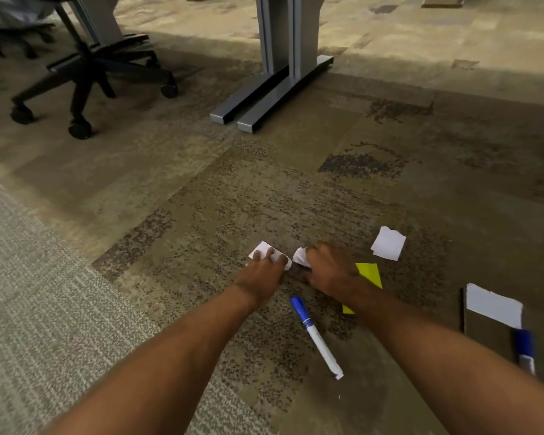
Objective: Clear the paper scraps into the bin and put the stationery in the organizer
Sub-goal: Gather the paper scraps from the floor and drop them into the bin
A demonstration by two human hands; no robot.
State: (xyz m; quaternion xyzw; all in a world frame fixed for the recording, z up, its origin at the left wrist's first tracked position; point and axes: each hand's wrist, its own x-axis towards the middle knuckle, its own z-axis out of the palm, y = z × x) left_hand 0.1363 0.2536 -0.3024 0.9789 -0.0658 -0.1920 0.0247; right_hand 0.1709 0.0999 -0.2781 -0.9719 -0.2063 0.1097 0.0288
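Two hands down on the carpet point(76, 277), both busy w/ paper. Left hand point(258, 274) fingers curled down, pinching a white scrap point(263, 248) flat on the floor. Right hand point(330, 271) closed round a crumpled white scrap point(300, 255), looks already gathered up in the fist.

Still loose: another white scrap point(388, 243) just beyond the right hand, a yellow piece point(371, 274) partly hidden under the right wrist, plus a bigger white sheet point(493, 304) further right, lying on a dark board or notebook, can't tell which.

Stationery untouched so far: blue-capped marker point(316, 337) lying between the forearms, and a second blue marker point(525, 350) near the right edge, blurry.

No bin, no organizer anywhere in view, just a desk leg point(283, 73) and office chair base point(88, 76) at the back. So prob early days imo: maybe two scraps in hand, nothing binned as far as visible, three-ish bits of paper and both markers left.
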